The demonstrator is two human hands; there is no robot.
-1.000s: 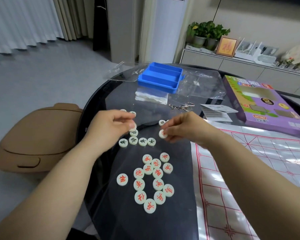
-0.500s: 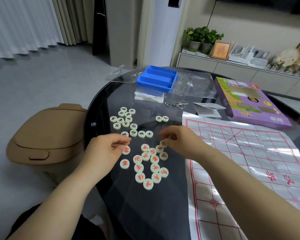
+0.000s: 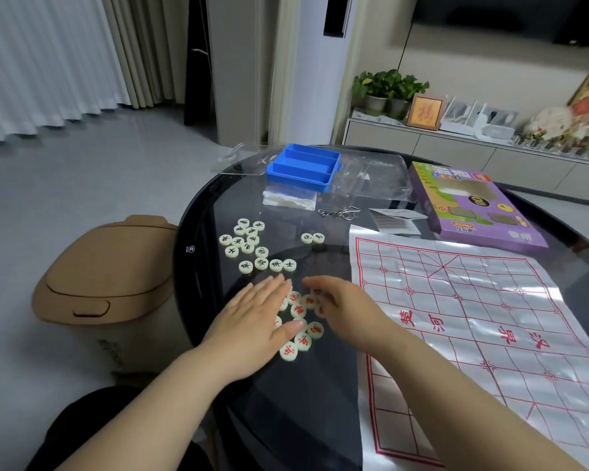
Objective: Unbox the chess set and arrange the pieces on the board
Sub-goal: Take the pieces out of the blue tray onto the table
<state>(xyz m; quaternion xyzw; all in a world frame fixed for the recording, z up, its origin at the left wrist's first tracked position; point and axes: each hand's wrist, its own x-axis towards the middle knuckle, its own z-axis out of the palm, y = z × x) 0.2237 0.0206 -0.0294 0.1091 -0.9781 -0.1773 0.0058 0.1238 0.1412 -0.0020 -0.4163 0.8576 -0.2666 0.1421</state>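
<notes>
Over red pieces (image 3: 299, 311), left hand (image 3: 252, 321) flat, right hand (image 3: 346, 309) loosely curled

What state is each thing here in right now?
Board, spread flat, no pieces on it.
Red pieces, face up, clustered off the board.
Black pieces, face up, off the board.
Blue tray, open, looks empty.
Bin, lid shut.
Left grip, flat over red pieces.
Right grip, fingers curled over red pieces; hold unclear.

Both hands have come from beyond the red-lettered pieces (image 3: 299, 311) onto them: the left hand (image 3: 252, 321) (pinching a piece a second ago) now lies flat over their left side, the right hand (image 3: 347, 311) over their right.
</notes>
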